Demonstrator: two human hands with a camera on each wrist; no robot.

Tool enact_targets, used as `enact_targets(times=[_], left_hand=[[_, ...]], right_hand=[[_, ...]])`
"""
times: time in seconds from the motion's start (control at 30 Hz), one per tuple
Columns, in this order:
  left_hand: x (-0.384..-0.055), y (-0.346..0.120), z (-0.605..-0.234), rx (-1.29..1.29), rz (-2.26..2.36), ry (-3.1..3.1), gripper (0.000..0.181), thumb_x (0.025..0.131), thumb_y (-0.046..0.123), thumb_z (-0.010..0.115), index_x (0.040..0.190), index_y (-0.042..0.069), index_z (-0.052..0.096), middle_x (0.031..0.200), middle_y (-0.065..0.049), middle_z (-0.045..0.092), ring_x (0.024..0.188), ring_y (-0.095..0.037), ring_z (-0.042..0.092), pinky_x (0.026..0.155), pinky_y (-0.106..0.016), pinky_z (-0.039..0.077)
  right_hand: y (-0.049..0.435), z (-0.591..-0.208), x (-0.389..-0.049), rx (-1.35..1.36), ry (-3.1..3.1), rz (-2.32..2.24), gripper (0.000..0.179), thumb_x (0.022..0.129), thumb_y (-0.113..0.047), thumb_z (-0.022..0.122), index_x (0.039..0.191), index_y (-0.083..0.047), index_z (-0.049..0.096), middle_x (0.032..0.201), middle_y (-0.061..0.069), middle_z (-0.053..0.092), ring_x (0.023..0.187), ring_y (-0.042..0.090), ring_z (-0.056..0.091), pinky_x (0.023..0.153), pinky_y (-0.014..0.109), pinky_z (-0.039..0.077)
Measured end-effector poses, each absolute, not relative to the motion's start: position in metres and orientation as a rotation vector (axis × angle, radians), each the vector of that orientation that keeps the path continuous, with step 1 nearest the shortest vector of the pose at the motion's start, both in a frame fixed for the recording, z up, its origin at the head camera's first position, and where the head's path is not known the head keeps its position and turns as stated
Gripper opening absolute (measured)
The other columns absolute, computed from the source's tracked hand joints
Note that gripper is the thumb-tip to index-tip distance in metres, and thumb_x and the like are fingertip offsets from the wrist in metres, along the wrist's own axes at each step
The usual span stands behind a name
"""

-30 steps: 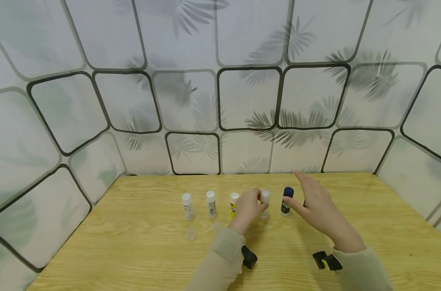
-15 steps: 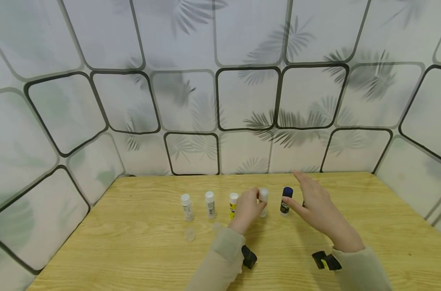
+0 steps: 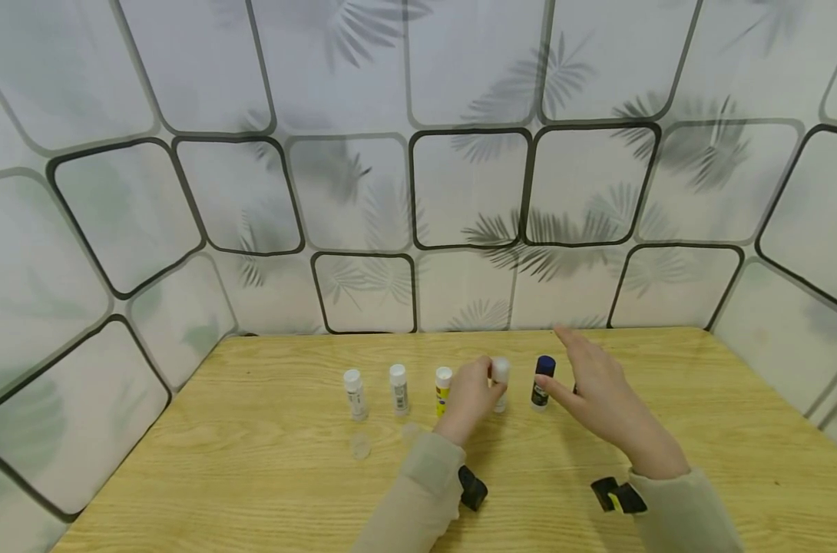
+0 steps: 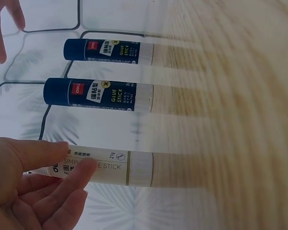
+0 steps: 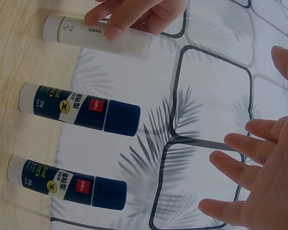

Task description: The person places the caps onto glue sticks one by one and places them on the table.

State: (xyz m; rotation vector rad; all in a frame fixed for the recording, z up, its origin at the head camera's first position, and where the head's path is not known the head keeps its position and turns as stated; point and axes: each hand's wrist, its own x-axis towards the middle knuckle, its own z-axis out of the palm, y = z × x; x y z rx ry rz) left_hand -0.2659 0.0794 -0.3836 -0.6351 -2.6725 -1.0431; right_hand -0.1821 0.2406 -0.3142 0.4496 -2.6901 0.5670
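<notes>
My left hand (image 3: 468, 398) holds a white glue stick (image 4: 113, 165) between thumb and fingers, and the stick stands upright on the table. To the right of it are two dark blue glue sticks, a nearer one (image 5: 81, 109) and a farther one (image 5: 67, 183), both upright. My right hand (image 3: 603, 395) hovers beside these blue sticks with its fingers spread, touching nothing; in the head view it covers most of the farther one. Left of my left hand stands a yellow glue stick (image 3: 443, 384) with a white cap, partly hidden by that hand.
Two white glue sticks, one at the far left (image 3: 355, 395) and one nearer the middle (image 3: 399, 390), complete the row. Faint clear round spots (image 3: 360, 445) lie in front of them on the wooden table (image 3: 253, 476). A patterned curtain (image 3: 363, 192) rises behind the table.
Both hands and all the glue sticks keep their places; only the head view has shifted very slightly.
</notes>
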Motion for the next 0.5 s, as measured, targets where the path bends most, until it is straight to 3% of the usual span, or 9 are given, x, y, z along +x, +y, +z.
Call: enact_targets(times=[0.5], left_hand=[[-0.257, 0.075, -0.364, -0.571, -1.084, -2.725, 0.035, 0.081, 0.02, 0.065, 0.109, 0.002, 0.056, 0.099, -0.01, 0.06, 0.084, -0.021, 0.058, 0.064, -0.026, 0.047]], right_hand=[[0.241, -0.314, -0.181, 0.461, -2.686, 0.581, 0.074, 0.087, -0.041, 0.052, 0.136, 0.005, 0.021, 0.135, 0.028, 0.026, 0.12, 0.045, 0.025, 0.091, 0.06, 0.019]])
